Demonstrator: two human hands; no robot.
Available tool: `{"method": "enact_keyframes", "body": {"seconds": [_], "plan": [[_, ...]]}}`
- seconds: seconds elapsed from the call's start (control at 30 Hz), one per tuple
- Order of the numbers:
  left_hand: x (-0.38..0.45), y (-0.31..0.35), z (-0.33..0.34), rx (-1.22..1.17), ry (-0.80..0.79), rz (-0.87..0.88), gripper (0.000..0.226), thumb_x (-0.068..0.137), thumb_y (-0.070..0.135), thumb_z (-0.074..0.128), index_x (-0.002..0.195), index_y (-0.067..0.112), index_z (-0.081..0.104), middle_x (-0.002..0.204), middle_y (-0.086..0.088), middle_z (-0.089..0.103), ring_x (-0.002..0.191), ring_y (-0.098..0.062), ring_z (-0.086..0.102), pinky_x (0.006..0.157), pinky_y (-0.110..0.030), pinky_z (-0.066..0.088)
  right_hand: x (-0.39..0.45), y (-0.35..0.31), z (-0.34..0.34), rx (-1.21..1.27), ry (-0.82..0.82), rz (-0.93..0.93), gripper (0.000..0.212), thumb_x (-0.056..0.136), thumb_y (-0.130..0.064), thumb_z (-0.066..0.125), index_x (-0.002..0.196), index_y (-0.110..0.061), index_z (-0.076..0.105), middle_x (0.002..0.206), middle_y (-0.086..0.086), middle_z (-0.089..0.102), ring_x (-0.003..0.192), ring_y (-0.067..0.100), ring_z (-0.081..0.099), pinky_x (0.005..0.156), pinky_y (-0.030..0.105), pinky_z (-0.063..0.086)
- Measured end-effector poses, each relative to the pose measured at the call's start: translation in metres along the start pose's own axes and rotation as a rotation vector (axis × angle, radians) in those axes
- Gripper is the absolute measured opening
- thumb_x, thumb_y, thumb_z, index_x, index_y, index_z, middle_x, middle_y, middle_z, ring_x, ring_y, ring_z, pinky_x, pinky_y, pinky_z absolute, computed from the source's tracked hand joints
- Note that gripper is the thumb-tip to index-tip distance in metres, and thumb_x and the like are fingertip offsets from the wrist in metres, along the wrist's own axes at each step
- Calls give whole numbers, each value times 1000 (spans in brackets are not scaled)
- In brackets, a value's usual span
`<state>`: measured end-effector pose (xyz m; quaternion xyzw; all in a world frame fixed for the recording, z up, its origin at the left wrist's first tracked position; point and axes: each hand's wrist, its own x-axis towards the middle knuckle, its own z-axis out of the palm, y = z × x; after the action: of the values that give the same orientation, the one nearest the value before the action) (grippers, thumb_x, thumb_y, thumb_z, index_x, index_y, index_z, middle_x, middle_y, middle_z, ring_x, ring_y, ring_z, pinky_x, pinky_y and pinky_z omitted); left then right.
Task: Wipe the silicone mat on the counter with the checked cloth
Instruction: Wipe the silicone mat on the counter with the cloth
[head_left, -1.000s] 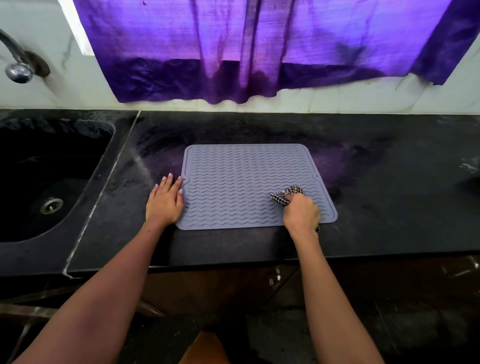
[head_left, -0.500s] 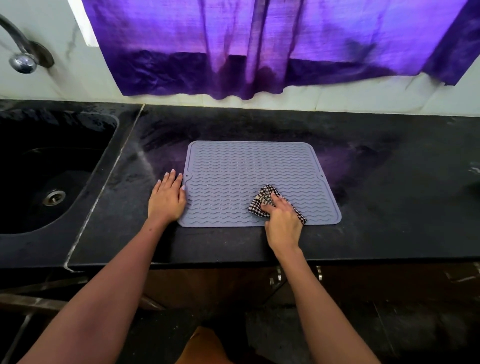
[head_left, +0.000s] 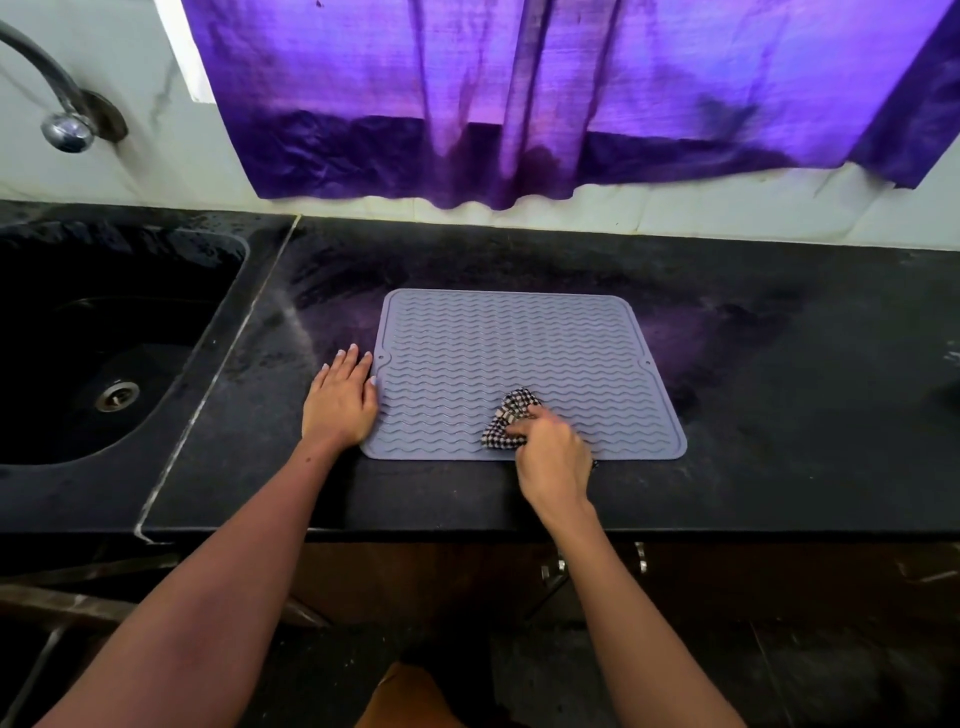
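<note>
The right hand grips the bunched checked cloth, fingers curled round it, on the near edge of the silicone mat. The left hand lies flat, fingers straight, at the mat's left edge on the black bench. Farther left sits the sink under a tap; a purple curtain hangs behind.

Both forearms are bare up to the frame's lower edge, with no sleeves in sight. The left hand has pale, light-polished fingernails. The right hand shows no ring. A patch of orange-brown garment appears at the bottom, between the arms.
</note>
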<state>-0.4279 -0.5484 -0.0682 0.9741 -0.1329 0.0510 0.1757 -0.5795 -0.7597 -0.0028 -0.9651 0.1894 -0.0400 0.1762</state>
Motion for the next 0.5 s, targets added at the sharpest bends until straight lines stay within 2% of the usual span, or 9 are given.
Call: {"method": "enact_keyframes", "body": {"seconds": [0.1,0.3,0.4,0.5], "plan": [[1,-1,3,6,13,2,48,98,28,29,142,9,33,153,-10,24,142,-22,18,117,-37,10,-3,0,8,-103,12,-70,38,91,-5,50,122,-22,63,145,4,44,132,22,41,105,35,36],[1,-1,3,16,9,-3,47,99,26,29,143,9,32,153,-10,23,143,-22,17,117,-36,9,-3,-3,11,-195,16,-108,34,92,-8,47,119,-18,64,138,7,47,127,24,42,104,37,35],[0,-1,3,16,4,-2,50,98,30,24,143,9,32,153,-10,23,143,-22,17,116,-36,8,4,-10,3,-171,-31,-33,29,92,-8,51,114,-16,66,128,7,53,117,26,51,93,36,44],[1,-1,2,8,-3,-10,48,99,29,27,143,10,31,154,-8,22,143,-20,16,117,-35,8,12,-20,-11,-79,-45,81,31,91,-4,50,114,-17,67,121,8,60,110,28,58,87,35,48]]}}
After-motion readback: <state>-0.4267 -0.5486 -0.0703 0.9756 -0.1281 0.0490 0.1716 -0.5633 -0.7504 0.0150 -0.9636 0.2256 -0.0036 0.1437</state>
